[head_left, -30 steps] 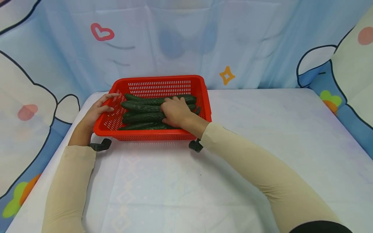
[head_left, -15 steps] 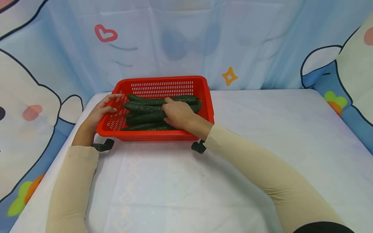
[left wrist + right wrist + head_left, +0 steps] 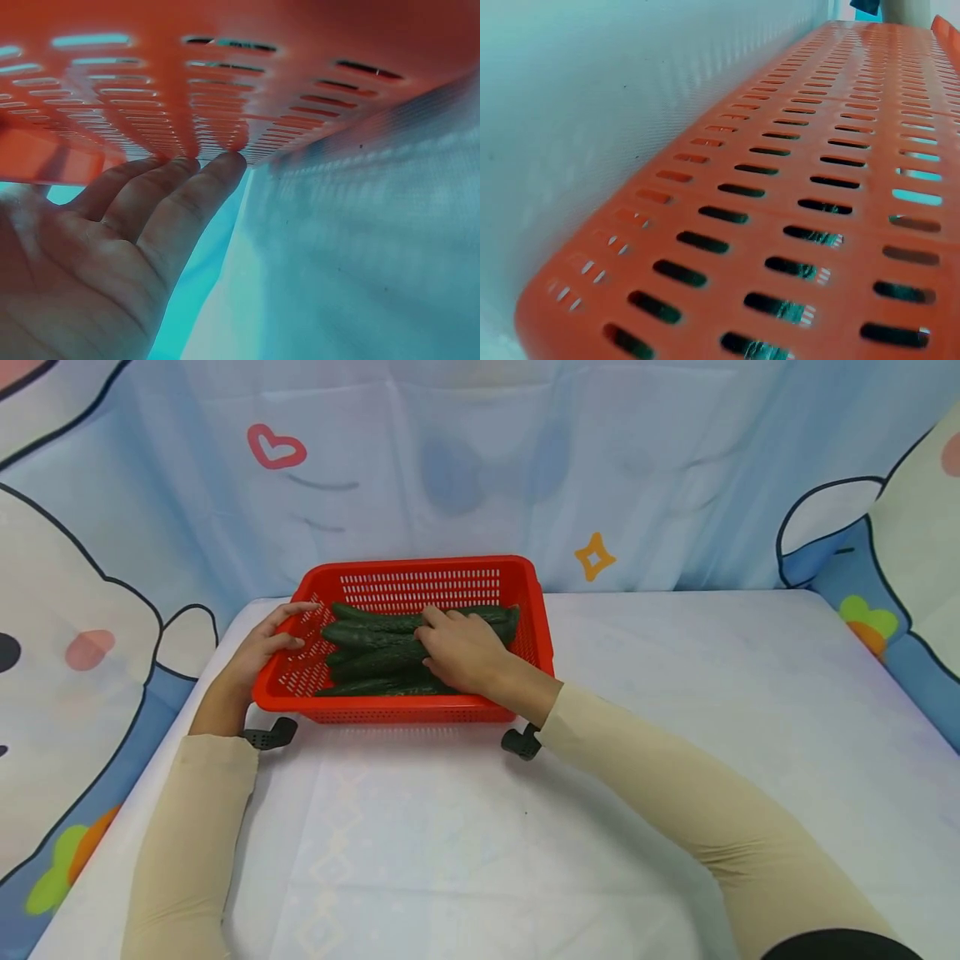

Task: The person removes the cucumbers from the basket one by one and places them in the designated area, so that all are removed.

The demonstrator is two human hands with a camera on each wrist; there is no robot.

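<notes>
A red plastic basket (image 3: 405,713) with slotted walls stands on the white-covered table, holding several dark green cucumbers (image 3: 375,637) laid lengthwise. My left hand (image 3: 258,652) grips the basket's left rim, thumb over the edge. In the left wrist view, fingers (image 3: 187,199) of that hand lie against the outer slotted wall. Inside the basket, my right hand (image 3: 465,652) reaches over the front rim, its fingers curled over a cucumber whose right end (image 3: 508,625) shows beyond the hand. The fingertips are partly hidden among the cucumbers. Only the basket's outer wall (image 3: 780,195) fills the right wrist view.
The white cloth-covered table (image 3: 675,693) extends to the right and in front of the basket. A printed blue curtain (image 3: 480,468) hangs close behind the table's back edge. Dark wrist-worn devices (image 3: 273,734) sit near the basket's front side.
The right hand has shifted slightly, and the right end of the cucumber under it has turned and risen a little. The left hand stays on the rim. The head view has shifted slightly.
</notes>
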